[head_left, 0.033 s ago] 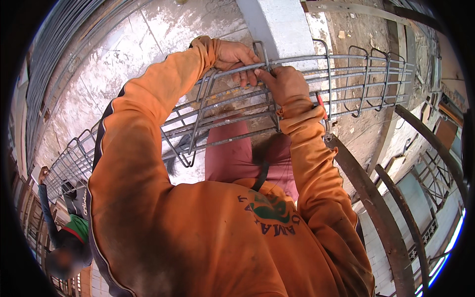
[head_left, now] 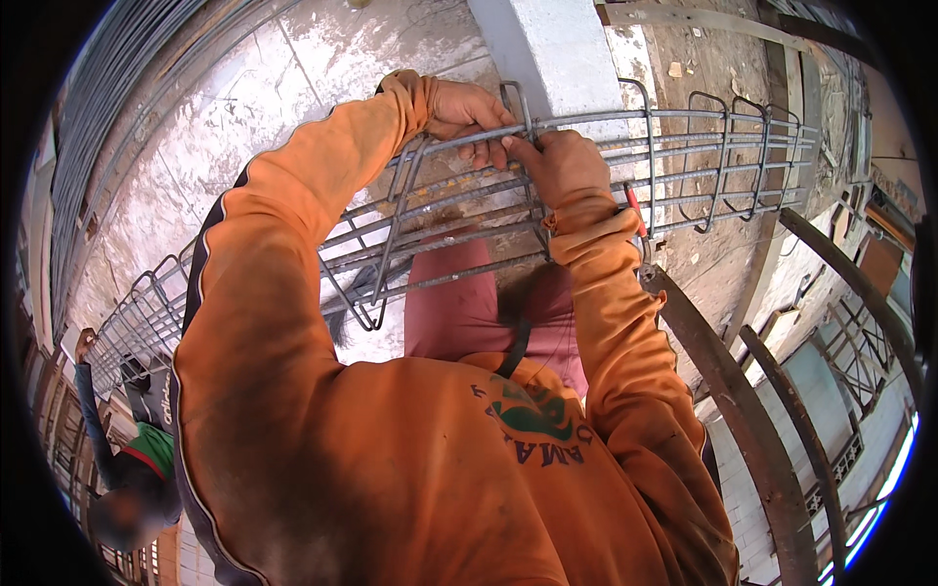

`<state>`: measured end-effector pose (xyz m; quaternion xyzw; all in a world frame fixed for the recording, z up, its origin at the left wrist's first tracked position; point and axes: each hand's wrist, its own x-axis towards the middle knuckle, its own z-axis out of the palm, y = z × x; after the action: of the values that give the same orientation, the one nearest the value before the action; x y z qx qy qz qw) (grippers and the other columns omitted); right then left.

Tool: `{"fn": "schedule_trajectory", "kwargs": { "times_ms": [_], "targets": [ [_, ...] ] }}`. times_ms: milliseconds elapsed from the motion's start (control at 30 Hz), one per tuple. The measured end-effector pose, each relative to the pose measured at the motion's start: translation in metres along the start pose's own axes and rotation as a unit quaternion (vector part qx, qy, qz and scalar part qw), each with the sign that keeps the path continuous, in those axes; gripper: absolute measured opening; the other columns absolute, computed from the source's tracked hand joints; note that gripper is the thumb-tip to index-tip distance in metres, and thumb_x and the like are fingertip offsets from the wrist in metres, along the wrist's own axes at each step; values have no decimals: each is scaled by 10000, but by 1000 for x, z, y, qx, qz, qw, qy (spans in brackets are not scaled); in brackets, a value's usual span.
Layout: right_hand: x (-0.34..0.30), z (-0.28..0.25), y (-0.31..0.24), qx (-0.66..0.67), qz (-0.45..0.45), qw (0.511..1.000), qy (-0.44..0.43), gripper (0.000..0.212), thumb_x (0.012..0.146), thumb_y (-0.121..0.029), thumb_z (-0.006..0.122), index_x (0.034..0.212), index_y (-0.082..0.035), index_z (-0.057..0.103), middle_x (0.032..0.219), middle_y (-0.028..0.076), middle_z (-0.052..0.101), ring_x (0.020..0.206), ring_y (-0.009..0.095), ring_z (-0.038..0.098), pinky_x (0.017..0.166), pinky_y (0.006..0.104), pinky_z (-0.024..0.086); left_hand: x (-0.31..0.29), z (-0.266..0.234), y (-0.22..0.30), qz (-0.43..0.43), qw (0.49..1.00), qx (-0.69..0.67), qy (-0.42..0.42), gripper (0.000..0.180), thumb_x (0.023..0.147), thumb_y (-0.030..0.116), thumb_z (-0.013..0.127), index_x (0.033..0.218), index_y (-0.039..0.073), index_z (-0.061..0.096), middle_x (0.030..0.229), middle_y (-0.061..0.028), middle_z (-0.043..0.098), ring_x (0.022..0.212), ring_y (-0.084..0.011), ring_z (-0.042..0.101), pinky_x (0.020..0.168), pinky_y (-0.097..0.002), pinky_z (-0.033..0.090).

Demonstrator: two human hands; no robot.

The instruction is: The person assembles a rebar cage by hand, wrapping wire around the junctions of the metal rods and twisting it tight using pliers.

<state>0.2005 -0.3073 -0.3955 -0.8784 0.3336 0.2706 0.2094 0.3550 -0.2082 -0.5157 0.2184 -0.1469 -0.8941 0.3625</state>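
A long cage of steel reinforcing bars [head_left: 684, 176] with bent stirrups runs across in front of me. At one stirrup [head_left: 529, 122] on its far top bar, both my hands meet. My left hand [head_left: 469, 112] comes from the left, its fingers curled around the bar beside that stirrup. From the other side my right hand [head_left: 569, 168] pinches at the same joint, thumb and fingers together. Whatever lies between the fingertips is too small to make out. A red handle [head_left: 633, 207] shows beside my right wrist; I cannot tell whether that hand holds it.
Long thin steel rods [head_left: 93, 127] are bundled at the far left. A pale concrete block or beam [head_left: 562, 59] lies beyond the cage. Dark curved supports [head_left: 743, 420] stand at the right. Another person [head_left: 147, 459] is at the cage's left end, one hand near it.
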Motion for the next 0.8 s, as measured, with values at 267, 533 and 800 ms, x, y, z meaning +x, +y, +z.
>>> {"fn": "schedule_trajectory", "kwargs": {
  "times_ms": [267,533,800],
  "targets": [
    [9,-10,-9,-62,28,996,-52,549,786,-577,653,854,-37,725,836,180,696,829,341,683,721,414,544,8,-10,-7,40,999,5,-32,227,895,65,526,1034,-84,624,862,-187,667,705,-183,681,489,-216,532],
    [5,-2,-15,-85,47,995,-16,537,833,-575,592,852,-51,713,794,188,680,777,371,673,681,464,534,9,-6,-5,58,998,-22,-20,384,811,114,530,1095,-136,597,988,-200,665,728,-173,640,535,-232,502],
    [6,0,-14,-94,29,995,1,529,827,-559,599,830,-43,717,782,199,678,793,368,674,693,450,536,11,-12,-13,66,992,-99,-44,371,803,114,535,1098,-104,595,964,-127,669,669,-126,520,608,-263,454]
  ]
}}
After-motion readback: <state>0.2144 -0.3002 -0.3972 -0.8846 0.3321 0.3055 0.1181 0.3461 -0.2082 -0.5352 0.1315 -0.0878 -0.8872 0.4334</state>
